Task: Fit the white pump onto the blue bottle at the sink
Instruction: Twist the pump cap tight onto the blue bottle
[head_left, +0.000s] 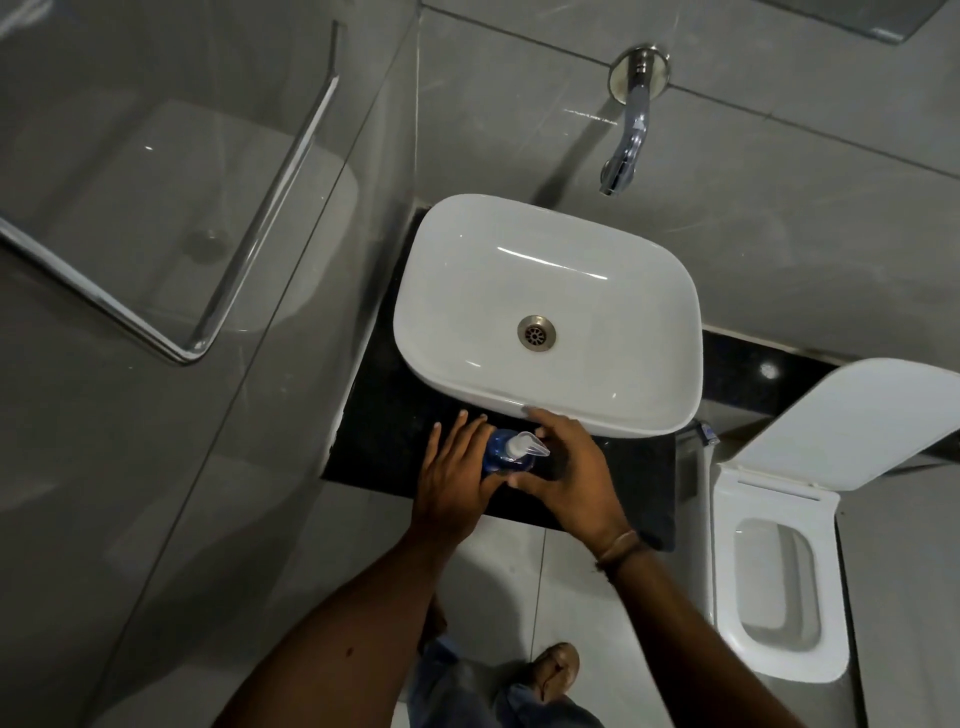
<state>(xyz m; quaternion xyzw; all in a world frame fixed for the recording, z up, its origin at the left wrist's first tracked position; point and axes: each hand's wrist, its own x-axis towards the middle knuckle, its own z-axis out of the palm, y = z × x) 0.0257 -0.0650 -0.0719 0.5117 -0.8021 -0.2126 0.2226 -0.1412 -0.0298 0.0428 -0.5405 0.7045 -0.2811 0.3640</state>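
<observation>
On the glossy black surface (384, 415) before the smooth rounded sink (545, 395), we steady the blue bottle (500, 452) in our left hand (457, 470). Our right hand (569, 467) cups it loosely beside the white pump (522, 446), fingers spread.

Take the white sink (545, 312) as your landmark. Its front rim blocks you on the far side: your right hand (569, 470) has a fingertip touching it. The only working room is the strip of black counter (384, 415) in front of the sink, and both hands crowd it, your left hand (452, 473) close on one side of the blue bottle (498, 454) and the right on the other. Left of the sink, the counter stays bare up to the grey wall (291, 364). Above the sink, the tap (626, 140) overhangs its back edge; the basin below lies open. Right of the sink stands the toilet (779, 571), lid raised
</observation>
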